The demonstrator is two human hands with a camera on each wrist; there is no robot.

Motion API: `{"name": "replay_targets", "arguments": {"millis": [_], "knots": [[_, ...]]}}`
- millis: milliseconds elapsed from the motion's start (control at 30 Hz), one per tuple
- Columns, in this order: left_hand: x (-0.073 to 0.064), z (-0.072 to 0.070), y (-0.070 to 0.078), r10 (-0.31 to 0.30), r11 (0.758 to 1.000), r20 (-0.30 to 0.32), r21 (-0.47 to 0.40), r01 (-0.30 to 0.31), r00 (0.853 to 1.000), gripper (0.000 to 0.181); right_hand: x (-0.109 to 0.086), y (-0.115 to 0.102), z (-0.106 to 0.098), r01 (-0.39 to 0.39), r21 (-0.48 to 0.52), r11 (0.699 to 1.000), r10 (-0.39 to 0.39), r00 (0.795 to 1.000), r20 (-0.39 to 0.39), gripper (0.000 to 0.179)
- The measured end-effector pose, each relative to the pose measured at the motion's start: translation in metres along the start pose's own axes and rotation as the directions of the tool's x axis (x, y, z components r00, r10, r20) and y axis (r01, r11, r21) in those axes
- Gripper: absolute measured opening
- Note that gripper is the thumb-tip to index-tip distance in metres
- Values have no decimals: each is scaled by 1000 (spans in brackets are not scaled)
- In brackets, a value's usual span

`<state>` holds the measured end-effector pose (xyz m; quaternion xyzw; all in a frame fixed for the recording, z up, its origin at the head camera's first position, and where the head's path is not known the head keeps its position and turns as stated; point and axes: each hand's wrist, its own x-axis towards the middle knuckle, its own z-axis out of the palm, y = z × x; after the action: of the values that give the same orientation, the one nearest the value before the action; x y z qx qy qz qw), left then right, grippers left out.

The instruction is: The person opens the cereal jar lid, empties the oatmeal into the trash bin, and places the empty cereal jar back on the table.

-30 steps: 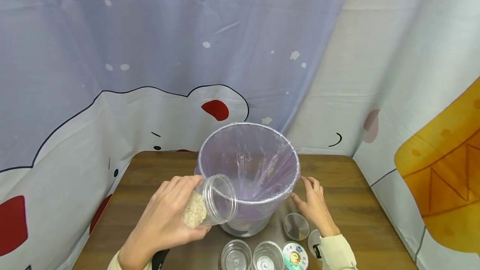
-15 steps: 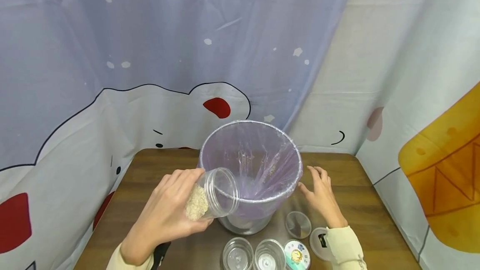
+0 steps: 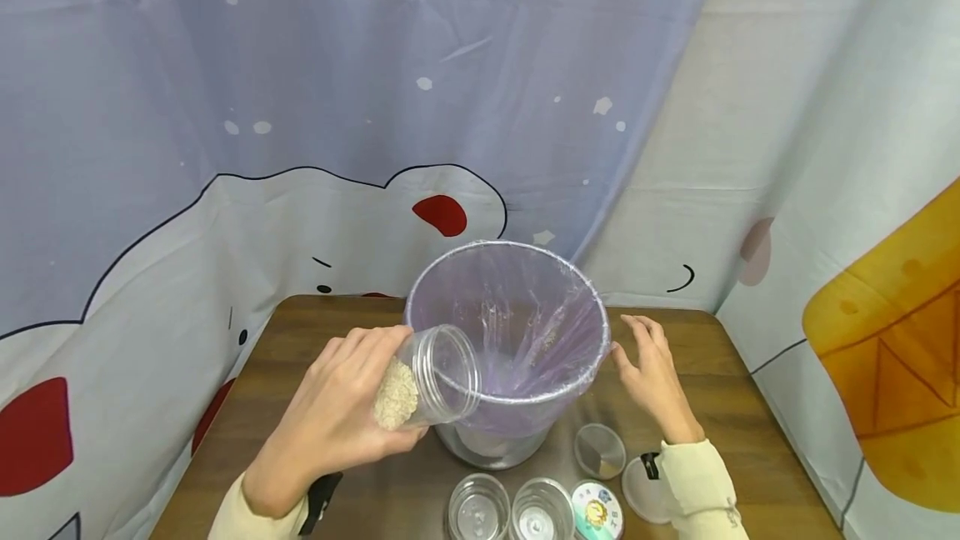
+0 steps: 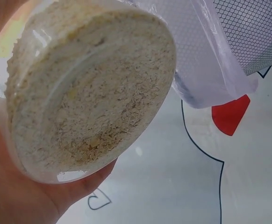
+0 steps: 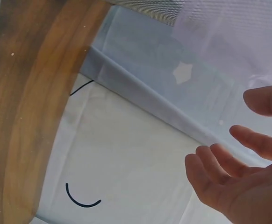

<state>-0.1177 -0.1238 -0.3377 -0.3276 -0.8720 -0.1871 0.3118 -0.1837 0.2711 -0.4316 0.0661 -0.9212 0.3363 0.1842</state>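
My left hand (image 3: 337, 407) grips a clear plastic jar (image 3: 442, 373), tilted so its mouth leans over the near left rim of a bin. Pale, flaky grains (image 3: 396, 397) lie in the jar's lower part; the left wrist view shows them through the jar's bottom (image 4: 98, 93). The bin (image 3: 491, 444) is a mesh waste bin lined with a thin purple plastic bag (image 3: 517, 323), and a few bits cling to the bag's inner right side. My right hand (image 3: 651, 373) is beside the bin's right rim, fingers loosely spread and holding nothing; the right wrist view shows the fingers (image 5: 215, 163) relaxed.
Two clear open jars (image 3: 478, 508) stand at the wooden table's front edge beside a round lid with a printed label (image 3: 597, 511). A clear round lid (image 3: 600, 450) and a whitish disc (image 3: 647, 492) lie near the right forearm. A printed curtain (image 3: 337, 90) hangs behind the table (image 3: 720, 407).
My right hand has drawn back from the bin's right side and risen slightly, its fingers spreading. The left hand keeps the jar tilted at the rim, with the grains still in it.
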Motion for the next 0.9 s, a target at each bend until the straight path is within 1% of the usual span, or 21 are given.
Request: {"name": "replay_targets", "arguments": {"millis": [100, 267, 433, 533, 633, 767, 900], "knots": [[2, -2, 0, 0, 1000, 11, 13, 0, 1000, 89, 3, -3, -5, 19, 25, 1000, -19, 1000, -17, 43], [6, -6, -1, 2, 1000, 15, 27, -2, 1000, 90, 10, -11, -13, 30, 82, 996, -27, 999, -33, 38], [12, -9, -2, 4, 1000, 18, 26, -4, 1000, 90, 20, -24, -18, 29, 148, 989, -13, 994, -105, 32], [14, -9, -3, -6, 1000, 24, 24, 5, 1000, 90, 27, -34, -20, 27, 184, 983, -2, 991, -132, 33], [15, -9, -4, -16, 1000, 28, 23, 16, 999, 90, 32, -43, -20, 23, 205, 978, -1, 994, -111, 38], [16, -10, -4, -22, 1000, 31, 20, 21, 999, 90, 38, -53, -19, 13, 221, 975, -4, 999, -41, 43], [19, -10, -3, -15, 1000, 32, 7, 15, 999, 90, 42, -60, -17, 12, 209, 978, -19, 999, 32, 46]]}}
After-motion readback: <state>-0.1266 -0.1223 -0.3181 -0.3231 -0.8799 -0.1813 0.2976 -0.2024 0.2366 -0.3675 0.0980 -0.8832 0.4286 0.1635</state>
